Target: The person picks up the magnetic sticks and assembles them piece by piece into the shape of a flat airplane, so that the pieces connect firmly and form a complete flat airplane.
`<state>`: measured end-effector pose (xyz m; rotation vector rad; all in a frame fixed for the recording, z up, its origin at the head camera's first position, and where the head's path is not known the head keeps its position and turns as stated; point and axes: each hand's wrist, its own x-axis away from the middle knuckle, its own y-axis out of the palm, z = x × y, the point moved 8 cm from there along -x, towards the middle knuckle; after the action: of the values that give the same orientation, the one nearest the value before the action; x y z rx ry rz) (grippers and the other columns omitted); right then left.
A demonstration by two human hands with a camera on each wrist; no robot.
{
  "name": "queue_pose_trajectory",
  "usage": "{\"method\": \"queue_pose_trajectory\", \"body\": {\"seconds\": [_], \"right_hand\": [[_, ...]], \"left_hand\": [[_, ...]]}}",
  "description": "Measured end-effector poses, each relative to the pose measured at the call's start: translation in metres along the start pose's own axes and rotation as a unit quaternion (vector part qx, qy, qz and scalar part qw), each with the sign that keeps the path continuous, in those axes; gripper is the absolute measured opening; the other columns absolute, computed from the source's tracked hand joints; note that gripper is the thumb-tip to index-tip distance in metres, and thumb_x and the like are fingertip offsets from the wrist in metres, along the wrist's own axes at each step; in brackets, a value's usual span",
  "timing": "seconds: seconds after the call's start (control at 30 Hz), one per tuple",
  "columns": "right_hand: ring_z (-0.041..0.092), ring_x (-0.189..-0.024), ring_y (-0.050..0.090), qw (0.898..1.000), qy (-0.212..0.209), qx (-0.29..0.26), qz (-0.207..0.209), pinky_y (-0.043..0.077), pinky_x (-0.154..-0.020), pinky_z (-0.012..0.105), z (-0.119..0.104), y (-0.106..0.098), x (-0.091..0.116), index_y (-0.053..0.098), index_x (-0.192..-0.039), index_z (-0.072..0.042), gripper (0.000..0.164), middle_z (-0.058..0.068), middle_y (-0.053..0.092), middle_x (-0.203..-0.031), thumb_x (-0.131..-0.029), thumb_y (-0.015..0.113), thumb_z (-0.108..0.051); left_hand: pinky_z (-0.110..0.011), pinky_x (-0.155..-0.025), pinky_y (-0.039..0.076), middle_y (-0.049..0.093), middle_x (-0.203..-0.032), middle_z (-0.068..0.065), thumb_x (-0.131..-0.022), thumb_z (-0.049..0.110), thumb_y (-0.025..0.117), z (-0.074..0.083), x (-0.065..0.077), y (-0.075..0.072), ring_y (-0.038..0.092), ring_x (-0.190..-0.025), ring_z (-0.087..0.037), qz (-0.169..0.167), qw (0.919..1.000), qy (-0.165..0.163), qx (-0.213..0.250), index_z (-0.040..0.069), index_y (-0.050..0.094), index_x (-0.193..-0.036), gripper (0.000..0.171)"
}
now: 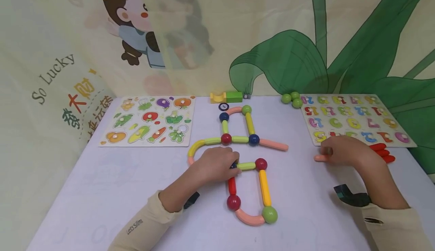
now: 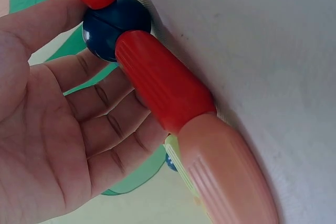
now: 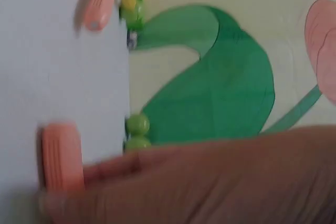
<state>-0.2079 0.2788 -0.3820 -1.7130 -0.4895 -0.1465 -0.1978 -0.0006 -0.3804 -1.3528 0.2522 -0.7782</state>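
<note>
My left hand (image 1: 217, 164) is at the middle of a figure made of magnetic rods and balls. In the left wrist view its thumb and forefinger pinch a dark blue ball (image 2: 113, 27), which joins a red rod (image 2: 163, 82) that meets a pink rod (image 2: 226, 166). A light green rod (image 1: 246, 166) leads from that ball to a red ball (image 1: 261, 164). Over on the right, my right hand (image 1: 344, 152) grips a pink rod (image 3: 63, 156) low over the table; the hand covers part of it. Several red rods (image 1: 382, 152) lie beside this hand.
A vegetable puzzle board (image 1: 102, 142) lies at the back left, a number puzzle board (image 1: 310, 130) at the back right. Green balls (image 1: 286, 98) cluster near the wall. Yellow and green blocks (image 1: 233, 97) stand behind the figure. A loose-ended pink rod (image 1: 274, 144) juts right from it.
</note>
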Motion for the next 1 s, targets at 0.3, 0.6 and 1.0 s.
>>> {"method": "queue_pose_trajectory", "body": {"seconds": [0.3, 0.6, 1.0], "right_hand": [[0.013, -0.072, 0.051, 0.968, -0.198, 0.05, 0.144, 0.048, -0.063, 0.026, -0.112, 0.008, -0.011, 0.071, -0.09, -0.02, 0.02, -0.006, 0.056, -0.077, -0.071, 0.077, -0.018], [0.016, -0.077, 0.05, 0.95, -0.21, 0.094, 0.21, 0.048, -0.066, 0.028, -0.131, 0.011, -0.009, 0.069, -0.092, -0.017, 0.028, 0.0, 0.056, -0.084, -0.066, 0.081, -0.015], [0.03, -0.088, 0.054, 0.985, -0.047, 0.064, 0.151, 0.05, -0.068, 0.044, -0.057, -0.008, -0.023, 0.057, -0.111, -0.001, 0.04, 0.017, 0.056, -0.1, -0.074, 0.071, -0.003]], "left_hand": [[-0.022, -0.05, 0.04, 0.05, -0.07, 0.003, -0.08, 0.039, 0.066, 0.002, -0.001, 0.0, 0.048, -0.064, -0.011, 0.0, 1.0, 0.003, -0.007, 0.016, 0.064, -0.098, 0.03], [-0.021, -0.05, 0.04, 0.05, -0.073, 0.004, -0.079, 0.039, 0.068, 0.002, -0.002, 0.002, 0.048, -0.067, -0.011, -0.002, 0.9999, -0.001, -0.015, 0.016, 0.065, -0.1, 0.031], [-0.022, -0.051, 0.04, 0.05, -0.073, 0.004, -0.08, 0.038, 0.066, 0.001, -0.002, 0.003, 0.048, -0.066, -0.011, -0.007, 0.9999, -0.001, -0.014, 0.016, 0.064, -0.099, 0.029]]}}
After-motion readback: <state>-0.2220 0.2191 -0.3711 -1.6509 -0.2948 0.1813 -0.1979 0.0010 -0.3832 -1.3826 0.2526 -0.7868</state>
